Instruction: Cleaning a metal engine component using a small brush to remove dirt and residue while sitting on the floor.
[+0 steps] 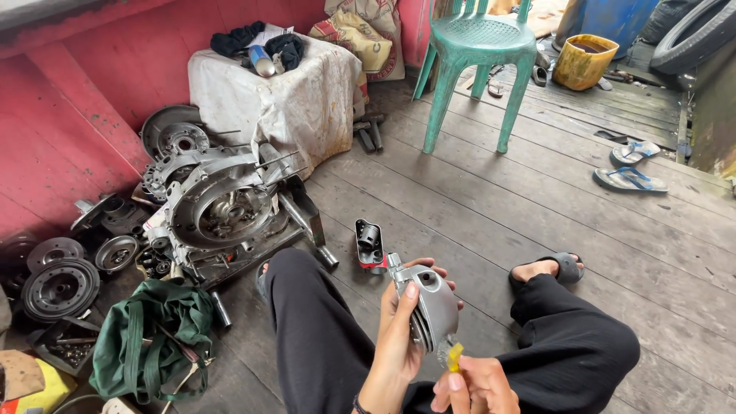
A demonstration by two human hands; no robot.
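Seated on plank floor [491,215], left hand [399,345] fingers wrapped around grey finned engine cylinder [431,307] at 6 o'clock; right hand [471,387] pinches small yellow piece [455,357] beneath it; engine case [222,207] at 9 o'clock lies stripped, unassembled

left hand [399,337]: grips grey finned metal cylinder [431,307] (upright)
right hand [471,387]: pinches small yellow piece [455,357] just below

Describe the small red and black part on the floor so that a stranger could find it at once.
Start at the big grey engine case by the red wall, then look right across the floor boards. The small part stands just beyond the left hand, which holds a grey metal piece. It alone has a red base with a black cylinder.
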